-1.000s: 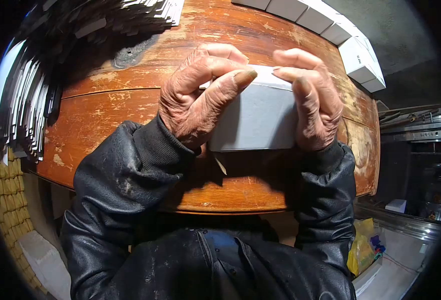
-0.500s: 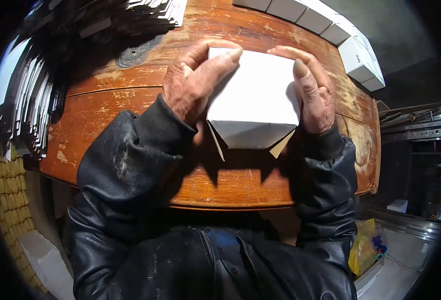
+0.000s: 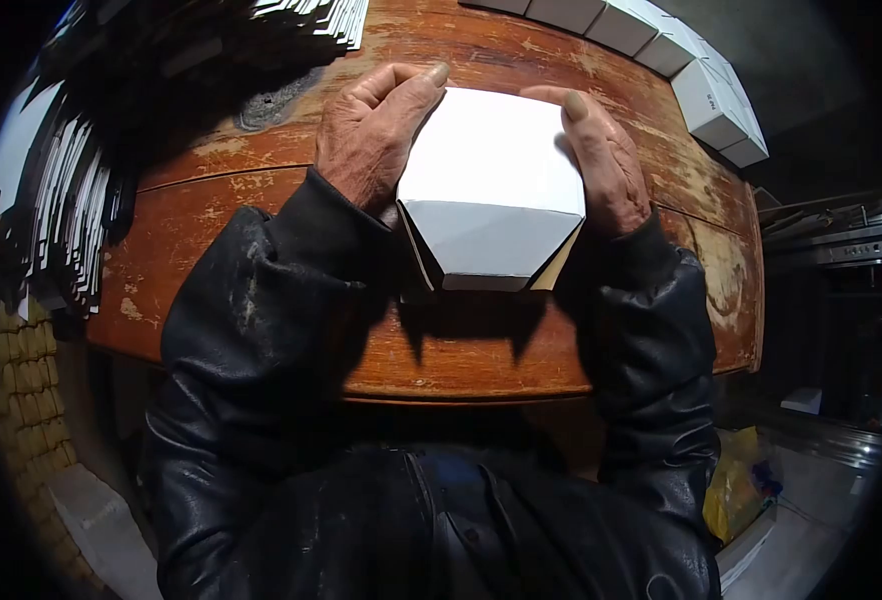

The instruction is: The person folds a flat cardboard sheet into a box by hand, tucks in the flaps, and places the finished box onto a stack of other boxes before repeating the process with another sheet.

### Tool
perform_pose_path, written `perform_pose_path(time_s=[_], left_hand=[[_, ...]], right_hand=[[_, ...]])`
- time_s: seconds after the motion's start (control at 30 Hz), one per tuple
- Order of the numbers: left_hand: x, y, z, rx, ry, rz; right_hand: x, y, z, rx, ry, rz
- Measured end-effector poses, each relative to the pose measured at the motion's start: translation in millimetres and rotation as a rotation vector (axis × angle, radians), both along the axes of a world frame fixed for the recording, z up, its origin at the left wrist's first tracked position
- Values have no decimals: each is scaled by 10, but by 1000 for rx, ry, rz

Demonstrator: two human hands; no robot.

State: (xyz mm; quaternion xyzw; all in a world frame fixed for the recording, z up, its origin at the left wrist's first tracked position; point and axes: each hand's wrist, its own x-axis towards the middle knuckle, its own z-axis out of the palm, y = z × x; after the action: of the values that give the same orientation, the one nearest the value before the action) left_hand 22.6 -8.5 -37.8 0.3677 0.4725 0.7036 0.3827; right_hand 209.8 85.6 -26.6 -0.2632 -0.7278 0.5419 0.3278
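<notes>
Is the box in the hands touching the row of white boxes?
Apart. The head view shows wooden table and the right hand between the held box and the row of white boxes.

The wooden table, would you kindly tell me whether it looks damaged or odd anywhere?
Yes, the wooden table looks worn: its reddish-brown finish is scraped away in pale patches, notably towards the right edge, and a dark grey blotch mars its far left part.

- scuffed wooden desk
- row of white boxes, far right desk edge
- stacked white sheets, left
- yellow bag, lower right
- metal rails, right
</notes>
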Motion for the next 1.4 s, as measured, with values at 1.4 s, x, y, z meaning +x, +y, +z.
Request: perform_pose_path(time_s=[1.4], left_hand=[[-48,-451,583,-19,600,-367]], right_hand=[[375,-97,549,581,88,251]])
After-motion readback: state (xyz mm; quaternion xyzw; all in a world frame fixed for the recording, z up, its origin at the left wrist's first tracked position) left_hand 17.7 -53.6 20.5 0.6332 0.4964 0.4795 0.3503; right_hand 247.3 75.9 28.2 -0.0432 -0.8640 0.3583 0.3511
